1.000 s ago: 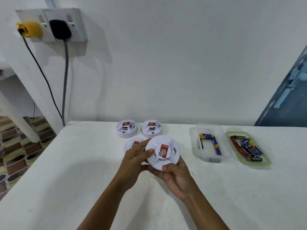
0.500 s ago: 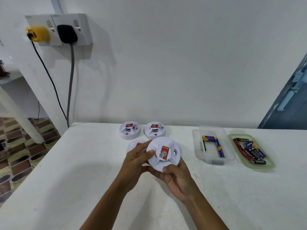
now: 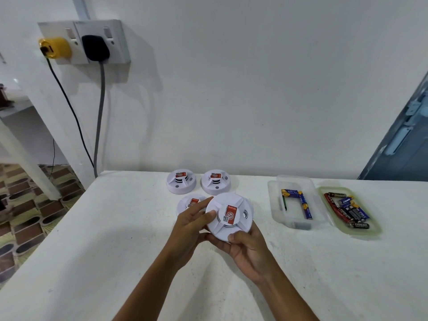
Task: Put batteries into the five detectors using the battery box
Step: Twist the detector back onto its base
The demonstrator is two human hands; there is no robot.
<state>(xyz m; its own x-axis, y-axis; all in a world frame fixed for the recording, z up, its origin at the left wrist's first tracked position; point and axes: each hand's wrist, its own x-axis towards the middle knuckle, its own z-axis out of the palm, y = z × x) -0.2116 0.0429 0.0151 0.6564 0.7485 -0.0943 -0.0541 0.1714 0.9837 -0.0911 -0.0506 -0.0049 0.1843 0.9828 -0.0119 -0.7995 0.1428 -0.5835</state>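
I hold a round white detector (image 3: 228,216) with a red label above the white table (image 3: 115,239), face up. My left hand (image 3: 193,224) grips its left rim with thumb on top. My right hand (image 3: 246,245) cradles it from below, thumb on the near rim. Two more detectors (image 3: 181,181) (image 3: 215,182) sit by the wall. A third (image 3: 191,202) lies partly hidden behind my left fingers. A clear battery box (image 3: 294,201) holds a few blue batteries. Its green-rimmed lid (image 3: 347,210) beside it holds several batteries.
The table's left edge drops to a tiled floor (image 3: 30,216). A wall socket (image 3: 85,41) with a yellow and a black plug hangs up left, its cables running down behind the table corner. A blue door (image 3: 403,140) stands at the right.
The view shifted slightly, so everything sits a little further right. Both hands keep the same hold on the detector, which has turned a little.
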